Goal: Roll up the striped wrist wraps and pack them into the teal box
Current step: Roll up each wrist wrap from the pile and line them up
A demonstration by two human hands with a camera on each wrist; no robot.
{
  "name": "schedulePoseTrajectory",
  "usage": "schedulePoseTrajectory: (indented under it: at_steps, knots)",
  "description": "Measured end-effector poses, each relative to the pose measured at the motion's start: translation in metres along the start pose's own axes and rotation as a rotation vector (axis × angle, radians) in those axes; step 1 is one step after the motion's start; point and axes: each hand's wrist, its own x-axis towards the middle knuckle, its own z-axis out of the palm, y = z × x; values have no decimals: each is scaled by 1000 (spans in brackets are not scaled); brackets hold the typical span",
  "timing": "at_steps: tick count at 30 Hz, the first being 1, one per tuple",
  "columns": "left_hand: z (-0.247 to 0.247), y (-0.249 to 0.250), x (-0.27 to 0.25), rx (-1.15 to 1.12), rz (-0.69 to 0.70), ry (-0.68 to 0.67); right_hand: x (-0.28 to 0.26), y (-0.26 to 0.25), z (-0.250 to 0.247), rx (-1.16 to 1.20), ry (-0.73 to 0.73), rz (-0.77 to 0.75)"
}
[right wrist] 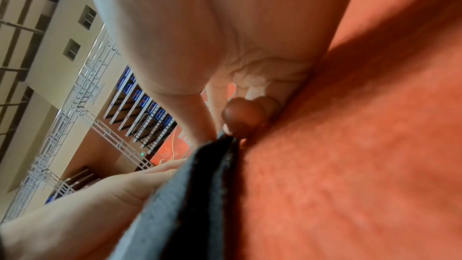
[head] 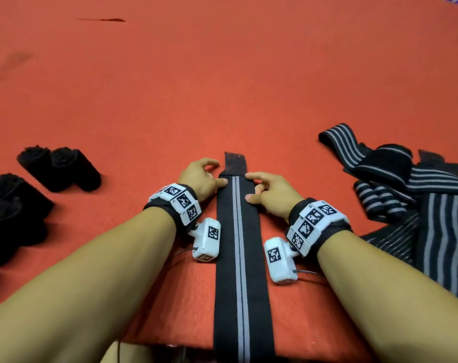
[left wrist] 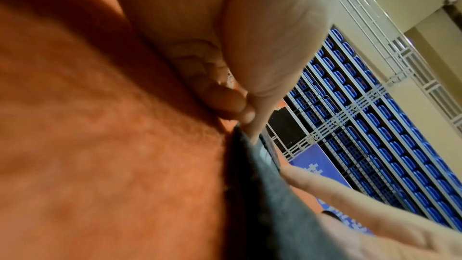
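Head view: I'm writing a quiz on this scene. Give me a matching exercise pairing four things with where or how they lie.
Things:
1. flat wrap
2. rolled wraps
3. loose wraps
4. left hand

Places or states:
A. heaped at the right
B. at the flat wrap's left edge
C. stretched out between both arms
D. standing at the left

Pairs: 1-C, 2-D, 3-A, 4-B

Red mat (head: pixel 222 87) (dark streak far off), blue seats (left wrist: pixel 390 145), railings (right wrist: pixel 82 126)

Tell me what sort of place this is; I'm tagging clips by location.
Probably an indoor sports hall: tiers of blue seats behind metal railings, and a wide orange mat under the wrap.
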Motion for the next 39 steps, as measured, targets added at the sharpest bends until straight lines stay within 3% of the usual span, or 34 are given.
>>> schedulePoseTrajectory:
  at_steps: [8, 14, 20, 27, 31, 35, 39]
  knots:
    - [-11, 9, -78, 74, -132, -23, -48, -9, 6, 8, 12, 72]
    - [-18, -3, -158, 114, -173, -57, -125, -2, 10, -179, 90, 116]
    - [-12, -5, -212, 223, -169, -99, -196, -4, 21, -363, 75, 129]
    - [5, -8, -245, 194, -141, -111, -220, -2, 46, -380, 71, 155]
    - [5, -9, -253, -42, -108, -123, -223, -2, 49, -265, 53, 119]
    - [0, -5, -263, -244, -51, -134, -223, -9, 45, 191, 47, 87]
    - [1, 0, -276, -330, 42, -180, -216, -21, 42, 387, 81, 17]
